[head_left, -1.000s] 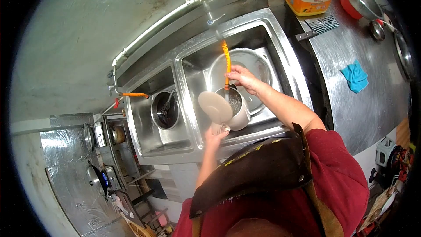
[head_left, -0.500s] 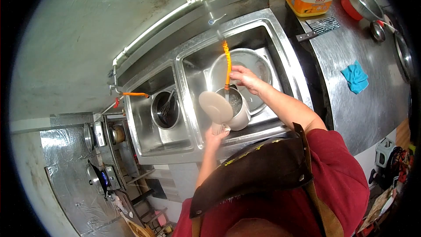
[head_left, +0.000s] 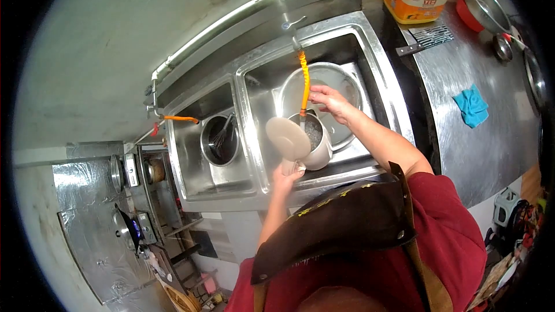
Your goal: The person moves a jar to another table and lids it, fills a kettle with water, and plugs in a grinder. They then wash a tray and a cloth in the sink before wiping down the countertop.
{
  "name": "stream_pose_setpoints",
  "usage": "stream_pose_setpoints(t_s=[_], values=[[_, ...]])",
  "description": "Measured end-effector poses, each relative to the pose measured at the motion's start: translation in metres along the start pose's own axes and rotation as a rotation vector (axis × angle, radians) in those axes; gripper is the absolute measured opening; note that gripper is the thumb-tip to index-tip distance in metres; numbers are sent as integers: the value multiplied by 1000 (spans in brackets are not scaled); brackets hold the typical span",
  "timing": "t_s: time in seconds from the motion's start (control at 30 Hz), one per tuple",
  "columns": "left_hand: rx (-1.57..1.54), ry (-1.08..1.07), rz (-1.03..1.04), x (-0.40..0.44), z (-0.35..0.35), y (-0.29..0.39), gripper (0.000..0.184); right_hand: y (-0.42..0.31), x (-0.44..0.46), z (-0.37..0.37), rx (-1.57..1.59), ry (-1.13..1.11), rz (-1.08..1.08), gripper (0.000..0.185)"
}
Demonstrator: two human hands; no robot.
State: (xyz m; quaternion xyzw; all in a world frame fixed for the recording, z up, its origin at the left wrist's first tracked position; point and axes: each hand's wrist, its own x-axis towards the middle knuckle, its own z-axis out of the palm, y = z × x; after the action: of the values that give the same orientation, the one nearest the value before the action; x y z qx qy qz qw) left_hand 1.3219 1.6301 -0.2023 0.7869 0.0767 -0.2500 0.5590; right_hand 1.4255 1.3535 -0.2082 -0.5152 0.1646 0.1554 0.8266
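Head view: left hand closed round the handle of a pale pitcher within the larger sink basin; right hand half open, fingertips at orange hose, contact unclear.

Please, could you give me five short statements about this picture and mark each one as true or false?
1. The left hand holds the pitcher. True.
2. The pitcher's lid is closed. False: it stands open.
3. An orange hose hangs down to the pitcher's mouth. True.
4. The whisk is in the pot. True.
5. The blue cloth covers the pot. False: it lies on the counter.
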Motion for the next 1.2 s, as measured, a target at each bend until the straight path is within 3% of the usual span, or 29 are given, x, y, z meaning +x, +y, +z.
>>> stream_pose_setpoints(t_s=[0.83,1.03,1.13,1.2], values=[[-18,19,-13,-3,3,8,37,-15,2,-1,-19,52,-33,53],[-8,18,-29,-5,3,12,38,-53,3,1,30,105,-197,59],[-52,7,-26,-6,4,14,40,-71,11,-1,16,177,-353,71],[-72,3,-30,-5,3,13,41,-86,13,-2,-7,197,-419,67]])
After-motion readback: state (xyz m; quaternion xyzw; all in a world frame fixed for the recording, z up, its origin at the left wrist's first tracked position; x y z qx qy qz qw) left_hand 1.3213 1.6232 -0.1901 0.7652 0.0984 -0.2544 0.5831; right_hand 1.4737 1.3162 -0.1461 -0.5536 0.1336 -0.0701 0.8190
